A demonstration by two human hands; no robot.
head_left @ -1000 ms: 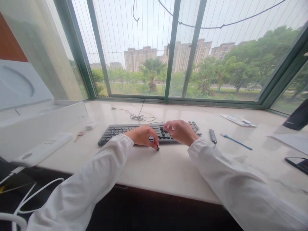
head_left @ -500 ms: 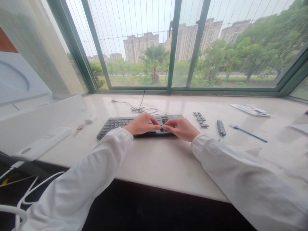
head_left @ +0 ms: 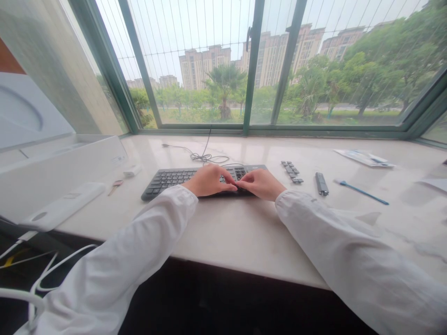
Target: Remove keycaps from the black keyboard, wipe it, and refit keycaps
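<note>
Black keyboard under both hands on a pale stone counter, seen through my head camera. My left grip and right grip arch in over the keyboard's middle, their fingertips drawn together in a narrow pinch just above the keys. I cannot tell whether that pinch holds anything: the fingers hide whatever may lie between them. Low wrists and closely matched fingertips give me a steady, exact touch in so tight a spot. The hands cover the centre of the keyboard, and the key rows beneath them cannot be made out.

Just right of the keyboard, a short cluster of loose black keycaps lies on the counter, followed by a dark oblong object, its purpose unclear, and a thin blue pen-like tool. A coiled cable lies beyond the keyboard. To the left are a small key and a long white case.
</note>
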